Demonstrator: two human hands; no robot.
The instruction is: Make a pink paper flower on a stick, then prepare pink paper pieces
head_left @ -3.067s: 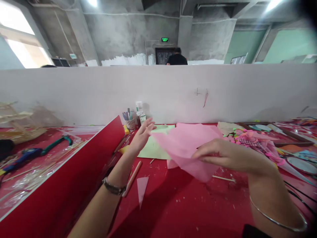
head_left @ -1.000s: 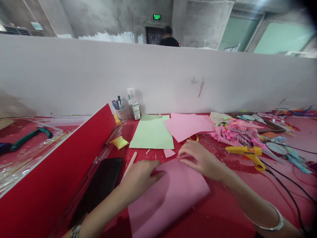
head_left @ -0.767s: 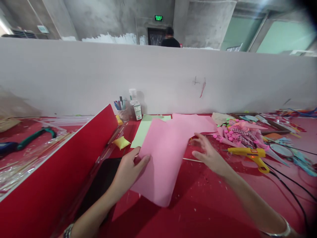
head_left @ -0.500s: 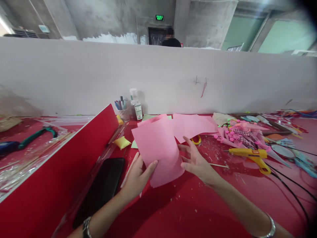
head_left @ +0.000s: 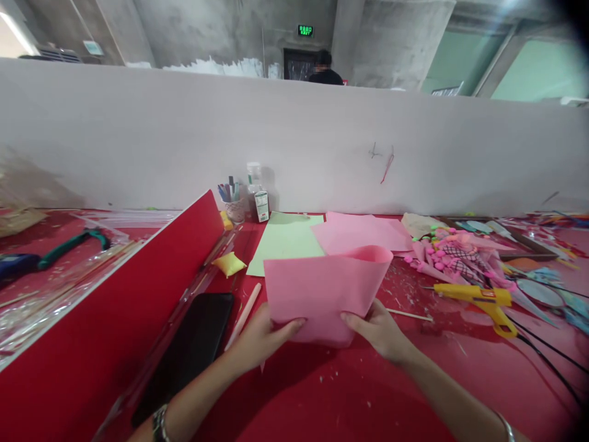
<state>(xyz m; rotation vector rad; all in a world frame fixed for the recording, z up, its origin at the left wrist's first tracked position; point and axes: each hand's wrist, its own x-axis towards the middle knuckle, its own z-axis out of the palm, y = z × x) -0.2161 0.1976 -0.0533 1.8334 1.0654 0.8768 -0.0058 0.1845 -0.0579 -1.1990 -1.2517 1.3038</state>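
Observation:
A pink sheet of paper is held up over the red table, its right side curled round into a loop at the top. My left hand grips its lower left part, thumb in front and fingers behind. On the lower right, my right hand pinches the sheet the same way, with its fingers partly hidden behind the paper. Behind it lie a pale green sheet and another pink sheet, flat on the table. A narrow pale pink roll or stick rests beside my left hand.
At left are a black phone-like slab, a red divider and green-handled pliers. A yellow glue gun with a cable lies right, near a heap of pink cones. A pen cup and bottle stand behind.
My right hand has moved from open fingers beside the sheet to gripping it. The sheet has tipped and curled over at the right, uncovering the green sheet behind. The view has shifted slightly.

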